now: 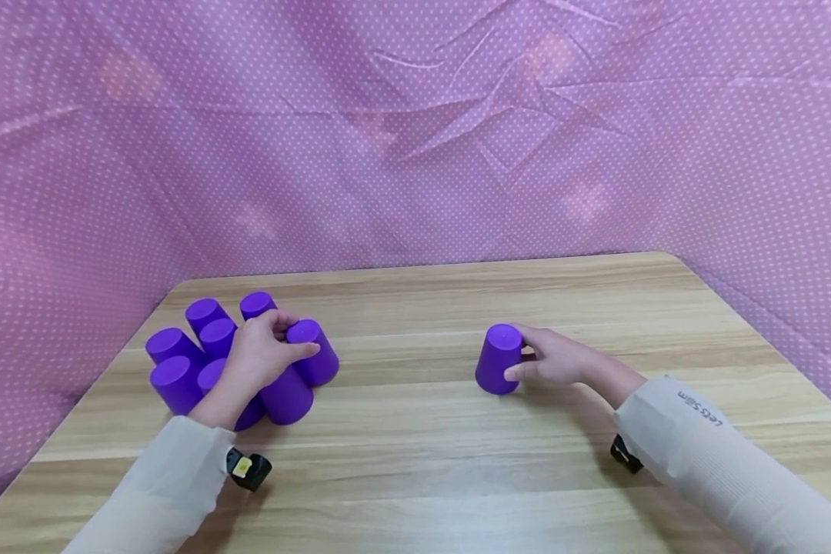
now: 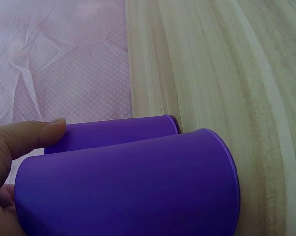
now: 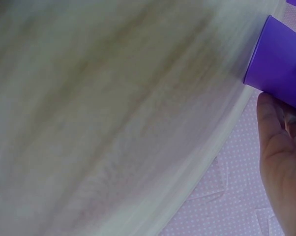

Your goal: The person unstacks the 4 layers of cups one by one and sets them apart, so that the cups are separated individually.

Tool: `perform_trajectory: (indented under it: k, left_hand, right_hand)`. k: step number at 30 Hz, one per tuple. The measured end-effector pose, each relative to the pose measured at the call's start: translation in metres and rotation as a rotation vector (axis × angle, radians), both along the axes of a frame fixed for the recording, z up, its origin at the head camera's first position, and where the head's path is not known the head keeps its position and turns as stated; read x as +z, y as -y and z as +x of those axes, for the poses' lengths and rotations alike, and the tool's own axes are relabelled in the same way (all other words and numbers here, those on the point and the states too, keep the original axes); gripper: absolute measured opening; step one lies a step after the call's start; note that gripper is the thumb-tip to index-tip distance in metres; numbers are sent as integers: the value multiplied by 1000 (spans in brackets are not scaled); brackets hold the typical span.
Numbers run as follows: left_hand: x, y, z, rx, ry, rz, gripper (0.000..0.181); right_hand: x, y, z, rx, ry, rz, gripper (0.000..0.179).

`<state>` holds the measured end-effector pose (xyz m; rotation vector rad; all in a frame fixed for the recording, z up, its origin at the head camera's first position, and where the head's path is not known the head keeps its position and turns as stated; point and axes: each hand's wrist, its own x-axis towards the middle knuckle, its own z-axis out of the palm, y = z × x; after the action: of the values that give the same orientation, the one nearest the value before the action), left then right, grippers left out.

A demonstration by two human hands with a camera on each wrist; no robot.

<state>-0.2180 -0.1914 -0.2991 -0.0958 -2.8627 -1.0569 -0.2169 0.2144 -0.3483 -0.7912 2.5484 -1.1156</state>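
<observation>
My left hand grips an upside-down purple cup near its closed end, at the right edge of a group of matching cups. Its thumb lies along that cup's side in the left wrist view, where a nearer purple cup covers part of the held one. Apart from the group, toward the right, my right hand holds a single upside-down purple cup between thumb and fingers. The right wrist view catches this cup at its right edge, with the hand below.
Several more purple cups stand upside down, close together, around and beyond the left wrist. All are on a light wood-grain table. Pink dotted cloth hangs behind the table and along its sides.
</observation>
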Motion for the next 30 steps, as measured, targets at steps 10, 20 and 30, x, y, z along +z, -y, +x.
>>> perform_trajectory:
  k: [10, 20, 30]
  left_hand:
    - [-1, 1, -5, -18, 47, -12, 56]
    - [2, 4, -11, -20, 104, -54, 57]
    - [3, 5, -14, -33, 116, -68, 53]
  right_hand:
    - [-3, -2, -2, -5, 4, 1, 56]
    - [1, 0, -2, 8, 10, -3, 53]
    - [1, 0, -2, 44, -14, -20, 51]
